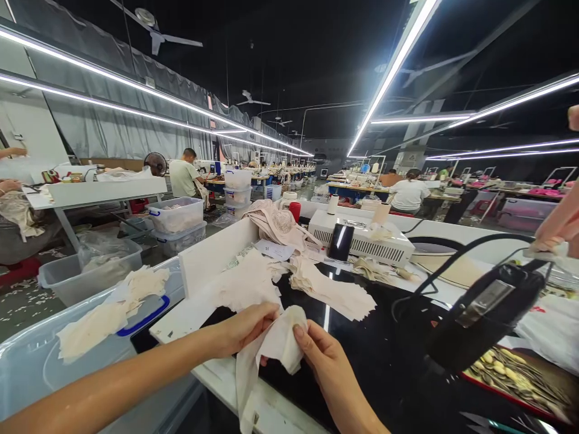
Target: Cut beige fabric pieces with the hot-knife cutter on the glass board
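Note:
Between my two hands hangs a pale cream fabric piece (283, 340), folded over at the top, with a long strip dropping past the table's front edge. My left hand (251, 328) is closed on its left side. Thumb and fingers of my right hand (319, 349) pinch its right edge. Just beyond lies a pile of cream fabric pieces (248, 280) on a white board, and a second stack of cut pieces (335, 289) rests on the black tabletop (375, 355).
A black machine (493, 313) with a cable stands at the right, beside a red-edged tray (520, 383). Behind are a phone (341, 242) and a white vented box (362, 235). A plastic bin lid (36, 361) holds more fabric (108, 313) at left. People sit farther back.

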Tool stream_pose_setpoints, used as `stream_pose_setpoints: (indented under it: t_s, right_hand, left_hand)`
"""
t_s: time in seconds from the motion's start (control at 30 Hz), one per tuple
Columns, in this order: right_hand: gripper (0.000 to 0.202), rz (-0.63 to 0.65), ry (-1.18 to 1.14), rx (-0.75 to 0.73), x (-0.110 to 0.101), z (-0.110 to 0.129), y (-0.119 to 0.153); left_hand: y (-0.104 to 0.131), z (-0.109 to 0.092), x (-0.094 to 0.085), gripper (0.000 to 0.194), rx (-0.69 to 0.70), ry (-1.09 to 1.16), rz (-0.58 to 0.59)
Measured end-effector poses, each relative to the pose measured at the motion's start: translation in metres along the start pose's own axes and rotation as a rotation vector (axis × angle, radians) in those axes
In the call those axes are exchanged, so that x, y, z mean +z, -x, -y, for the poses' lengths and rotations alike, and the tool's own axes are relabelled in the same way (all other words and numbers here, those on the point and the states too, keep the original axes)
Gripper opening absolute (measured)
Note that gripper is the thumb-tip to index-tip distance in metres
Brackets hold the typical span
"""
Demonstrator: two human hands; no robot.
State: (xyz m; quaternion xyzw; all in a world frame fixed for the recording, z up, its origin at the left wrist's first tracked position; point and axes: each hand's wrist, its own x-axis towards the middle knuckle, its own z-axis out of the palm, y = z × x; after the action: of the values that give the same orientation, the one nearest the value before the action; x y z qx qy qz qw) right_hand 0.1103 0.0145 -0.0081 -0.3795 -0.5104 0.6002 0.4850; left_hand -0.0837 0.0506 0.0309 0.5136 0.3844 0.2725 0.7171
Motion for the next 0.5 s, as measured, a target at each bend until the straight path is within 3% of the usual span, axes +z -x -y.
stream_pose_setpoints:
  t_s: [0.13,0.33,0.5]
  right_hand:
    - [0.058,0.001,0.105,0.029,-0.006,-0.001,0.006]
    - [0.059,0.043,0.067,0.124,-0.003,-0.008,0.011]
    - [0.058,0.188,-0.073,0.249,-0.002,-0.009,0.019]
  left_hand:
    - [0.004,0.004,0.004,0.059,0.182,-0.307,-0.063]
    - [0.001,0.011,0.01,0.062,0.262,-0.447,-0.135]
    - [0.006,0.008,0.009,0.059,0.273,-0.496,-0.166]
